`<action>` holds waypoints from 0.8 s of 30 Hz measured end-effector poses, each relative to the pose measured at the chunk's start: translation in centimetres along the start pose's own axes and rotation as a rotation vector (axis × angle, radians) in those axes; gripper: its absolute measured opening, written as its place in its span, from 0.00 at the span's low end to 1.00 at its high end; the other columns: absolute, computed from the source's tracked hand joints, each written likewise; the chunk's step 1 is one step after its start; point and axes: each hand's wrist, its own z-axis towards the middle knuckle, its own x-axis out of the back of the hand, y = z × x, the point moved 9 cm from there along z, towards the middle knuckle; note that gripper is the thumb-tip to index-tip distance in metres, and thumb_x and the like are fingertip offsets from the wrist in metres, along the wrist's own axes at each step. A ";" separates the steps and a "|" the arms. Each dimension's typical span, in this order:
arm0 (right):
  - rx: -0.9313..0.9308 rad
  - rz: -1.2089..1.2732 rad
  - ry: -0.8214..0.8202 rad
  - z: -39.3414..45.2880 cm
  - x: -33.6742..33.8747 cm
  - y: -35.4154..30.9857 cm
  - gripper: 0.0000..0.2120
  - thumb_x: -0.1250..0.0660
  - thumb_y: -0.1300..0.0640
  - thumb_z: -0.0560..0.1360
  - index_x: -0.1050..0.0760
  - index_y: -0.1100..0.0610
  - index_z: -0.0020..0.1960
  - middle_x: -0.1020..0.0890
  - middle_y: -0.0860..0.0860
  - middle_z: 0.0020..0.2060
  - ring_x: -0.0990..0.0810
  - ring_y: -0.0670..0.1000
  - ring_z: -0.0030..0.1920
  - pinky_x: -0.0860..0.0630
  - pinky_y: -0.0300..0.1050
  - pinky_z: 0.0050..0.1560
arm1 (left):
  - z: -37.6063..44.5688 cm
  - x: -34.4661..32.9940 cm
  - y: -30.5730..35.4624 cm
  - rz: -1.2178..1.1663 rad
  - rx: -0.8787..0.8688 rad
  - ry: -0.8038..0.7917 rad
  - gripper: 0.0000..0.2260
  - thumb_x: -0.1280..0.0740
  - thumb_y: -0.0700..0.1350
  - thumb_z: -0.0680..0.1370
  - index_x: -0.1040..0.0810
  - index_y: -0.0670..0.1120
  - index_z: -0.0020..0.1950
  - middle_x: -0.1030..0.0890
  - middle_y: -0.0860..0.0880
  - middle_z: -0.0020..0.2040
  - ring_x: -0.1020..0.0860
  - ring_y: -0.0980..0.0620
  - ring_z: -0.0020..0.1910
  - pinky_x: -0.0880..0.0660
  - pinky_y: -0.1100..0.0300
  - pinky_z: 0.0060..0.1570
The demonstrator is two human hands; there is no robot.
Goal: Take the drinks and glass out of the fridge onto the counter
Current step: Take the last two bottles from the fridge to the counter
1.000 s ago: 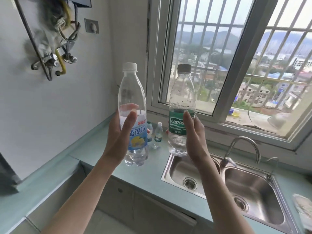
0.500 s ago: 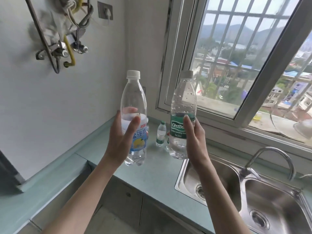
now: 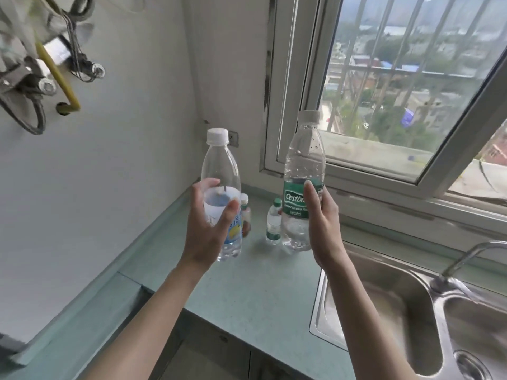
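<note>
My left hand [image 3: 210, 229] grips a clear bottle with a white cap and a blue and white label [image 3: 220, 171], held upright just above the pale green counter [image 3: 247, 286]. My right hand [image 3: 322, 223] grips a clear water bottle with a green label [image 3: 303, 171], also upright and low over the counter beside the sink. Two small bottles stand on the counter behind them: one with a green cap [image 3: 273, 223] and another [image 3: 245, 212] partly hidden by the left bottle. The fridge and the glass are out of view.
A steel double sink [image 3: 411, 311] with a curved tap [image 3: 466, 259] fills the right. A barred window [image 3: 397, 91] rises behind the counter. Pipes and hoses [image 3: 41, 64] hang on the white wall at upper left. Cabinet doors lie below the counter edge.
Both hands have carried their bottles down and forward toward the counter corner. My view has dropped and closed in, so the small bottles and the counter look larger.
</note>
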 end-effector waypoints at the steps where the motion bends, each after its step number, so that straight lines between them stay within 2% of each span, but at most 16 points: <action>1: -0.006 0.006 0.003 0.9 -0.2 0.6 0.32 0.32 0.23 0.73 0.18 0.48 0.62 0.11 0.57 0.56 0.14 0.65 0.60 0.22 0.72 0.67 | 0.8 -0.5 -0.8 -0.010 0.009 -0.001 0.23 0.27 0.53 0.79 0.31 0.48 0.68 0.22 0.60 0.56 0.16 0.62 0.51 0.16 0.59 0.52; 4: -0.043 0.024 -0.003 3.1 -0.6 2.7 0.27 0.31 0.23 0.73 0.17 0.43 0.59 0.11 0.57 0.56 0.13 0.65 0.60 0.22 0.72 0.66 | 3.0 -1.4 -3.5 -0.015 0.039 0.008 0.29 0.28 0.60 0.74 0.31 0.47 0.70 0.22 0.56 0.58 0.18 0.62 0.52 0.17 0.58 0.54; 7: -0.062 0.030 0.008 4.9 -0.7 4.6 0.26 0.30 0.24 0.73 0.17 0.43 0.56 0.11 0.59 0.54 0.13 0.67 0.58 0.21 0.72 0.64 | 4.8 -2.0 -5.6 -0.033 0.056 0.024 0.31 0.29 0.60 0.73 0.30 0.44 0.69 0.22 0.53 0.57 0.18 0.66 0.50 0.19 0.65 0.52; 11: -0.100 0.036 0.015 6.5 -1.1 7.1 0.19 0.31 0.35 0.78 0.18 0.48 0.58 0.13 0.62 0.54 0.15 0.71 0.58 0.20 0.72 0.62 | 6.1 -2.6 -8.9 -0.011 0.104 0.003 0.27 0.28 0.60 0.73 0.30 0.49 0.67 0.22 0.46 0.60 0.18 0.58 0.51 0.17 0.56 0.54; 13: -0.117 0.029 0.013 7.0 -1.5 8.3 0.18 0.31 0.37 0.77 0.19 0.49 0.58 0.13 0.62 0.54 0.15 0.70 0.58 0.18 0.66 0.62 | 6.5 -2.8 -10.6 -0.005 0.128 -0.013 0.26 0.28 0.60 0.74 0.30 0.50 0.66 0.22 0.48 0.59 0.18 0.56 0.52 0.17 0.53 0.54; 16: -0.156 0.000 -0.006 7.5 -2.5 10.3 0.18 0.31 0.38 0.77 0.19 0.50 0.58 0.12 0.59 0.53 0.13 0.65 0.57 0.17 0.57 0.59 | 6.8 -3.0 -13.0 0.024 0.146 -0.033 0.24 0.28 0.59 0.74 0.30 0.50 0.64 0.22 0.63 0.55 0.20 0.62 0.51 0.20 0.61 0.54; 17: -0.176 -0.008 -0.006 7.5 -2.8 11.0 0.19 0.30 0.38 0.76 0.19 0.50 0.60 0.12 0.57 0.53 0.12 0.62 0.56 0.17 0.55 0.59 | 6.9 -3.1 -14.1 0.029 0.153 -0.042 0.24 0.27 0.59 0.74 0.30 0.50 0.64 0.22 0.65 0.53 0.20 0.63 0.50 0.21 0.64 0.53; 19: -0.213 -0.033 -0.017 7.4 -3.4 12.6 0.22 0.28 0.41 0.76 0.20 0.51 0.65 0.11 0.51 0.54 0.12 0.53 0.55 0.16 0.50 0.59 | 7.0 -3.0 -16.3 0.021 0.185 -0.049 0.26 0.27 0.59 0.73 0.29 0.49 0.64 0.22 0.61 0.54 0.20 0.61 0.50 0.21 0.63 0.52; 21: -0.249 -0.065 -0.039 7.2 -3.9 14.3 0.20 0.25 0.49 0.79 0.22 0.51 0.69 0.11 0.44 0.53 0.12 0.46 0.54 0.16 0.43 0.57 | 7.2 -2.8 -18.5 0.011 0.221 -0.041 0.27 0.26 0.60 0.72 0.29 0.49 0.65 0.22 0.55 0.56 0.19 0.55 0.53 0.21 0.59 0.54; 23: -0.288 -0.061 -0.061 6.8 -4.4 16.0 0.19 0.25 0.59 0.81 0.24 0.52 0.70 0.11 0.43 0.50 0.12 0.43 0.50 0.18 0.39 0.53 | 7.3 -2.5 -20.7 0.010 0.258 -0.038 0.27 0.25 0.60 0.71 0.29 0.50 0.64 0.22 0.51 0.58 0.19 0.49 0.55 0.22 0.56 0.56; 24: -0.300 -0.077 -0.065 6.7 -4.6 16.9 0.19 0.25 0.62 0.81 0.24 0.52 0.69 0.11 0.42 0.49 0.12 0.42 0.49 0.18 0.37 0.51 | 7.4 -2.4 -21.7 0.014 0.277 -0.043 0.27 0.24 0.60 0.71 0.29 0.50 0.64 0.22 0.50 0.57 0.20 0.49 0.55 0.22 0.57 0.56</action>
